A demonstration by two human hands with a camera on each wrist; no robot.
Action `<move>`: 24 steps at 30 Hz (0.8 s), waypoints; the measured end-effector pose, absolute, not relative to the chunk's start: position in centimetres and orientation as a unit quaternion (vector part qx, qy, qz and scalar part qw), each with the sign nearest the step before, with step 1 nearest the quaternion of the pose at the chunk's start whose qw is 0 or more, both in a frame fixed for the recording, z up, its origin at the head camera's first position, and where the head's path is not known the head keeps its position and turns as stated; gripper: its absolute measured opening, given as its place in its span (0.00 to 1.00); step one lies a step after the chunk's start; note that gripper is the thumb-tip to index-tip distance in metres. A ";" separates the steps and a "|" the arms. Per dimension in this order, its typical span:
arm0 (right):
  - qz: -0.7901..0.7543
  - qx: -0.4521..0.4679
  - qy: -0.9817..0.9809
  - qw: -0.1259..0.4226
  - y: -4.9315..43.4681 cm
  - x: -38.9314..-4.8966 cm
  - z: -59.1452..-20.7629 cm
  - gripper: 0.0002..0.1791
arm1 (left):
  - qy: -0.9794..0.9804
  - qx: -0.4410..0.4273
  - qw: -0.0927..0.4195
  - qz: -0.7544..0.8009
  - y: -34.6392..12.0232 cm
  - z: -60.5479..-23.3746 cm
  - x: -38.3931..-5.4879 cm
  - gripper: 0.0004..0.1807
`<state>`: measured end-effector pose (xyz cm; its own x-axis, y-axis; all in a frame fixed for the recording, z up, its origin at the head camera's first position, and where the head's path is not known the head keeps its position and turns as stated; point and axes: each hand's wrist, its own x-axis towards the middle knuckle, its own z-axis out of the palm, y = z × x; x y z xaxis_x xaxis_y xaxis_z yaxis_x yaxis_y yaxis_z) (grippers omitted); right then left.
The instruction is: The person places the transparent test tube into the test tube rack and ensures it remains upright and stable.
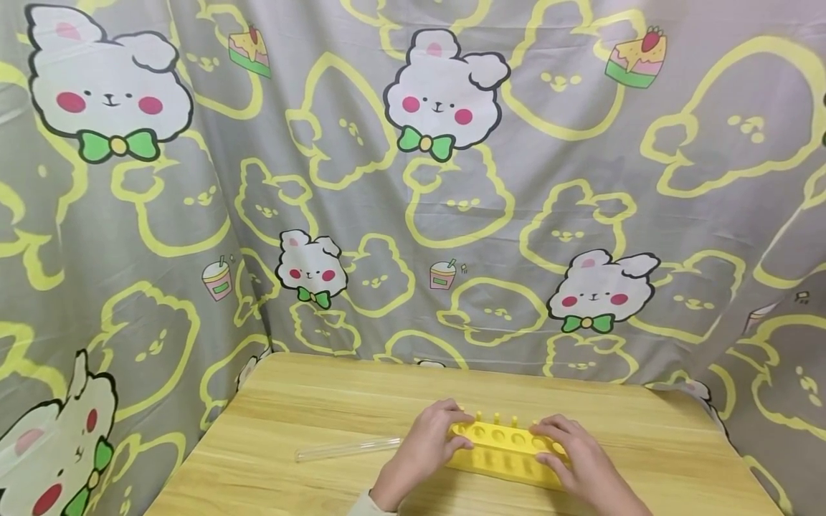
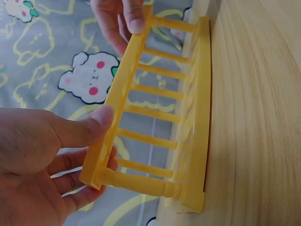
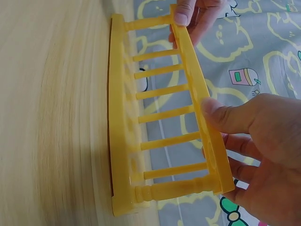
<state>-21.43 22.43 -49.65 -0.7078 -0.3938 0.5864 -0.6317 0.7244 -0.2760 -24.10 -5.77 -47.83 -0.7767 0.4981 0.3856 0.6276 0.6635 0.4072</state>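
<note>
Wood-grain tabletop point(image 1: 271, 408) bears, near right, a yellow plastic holed rack point(image 1: 508, 439), left hand point(image 1: 426, 442) and right hand point(image 1: 581, 455) pinching its upper ends (clear slender tube point(image 1: 348, 449) left); positioning seems underway, probably needing level release.

Yellow holed rack point(image 1: 500, 446), upright on table point(image 1: 303, 408)

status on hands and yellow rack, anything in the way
Left hand, right hand gripping yellow rack near ends. Rack standing on table. Clear tube off left, nothing seen blocking.
</note>
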 end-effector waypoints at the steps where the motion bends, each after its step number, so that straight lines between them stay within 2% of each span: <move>1: 0.235 0.286 -0.894 0.253 22.3 -21.4 -49.6 0.23 | -0.904 -0.311 0.121 -0.269 -5.9 -47.8 -24.1 0.19; 24: 0.259 0.266 -0.909 0.188 20.2 -21.7 -48.8 0.20 | -0.905 -0.283 0.095 -0.303 -8.1 -47.6 -24.2 0.20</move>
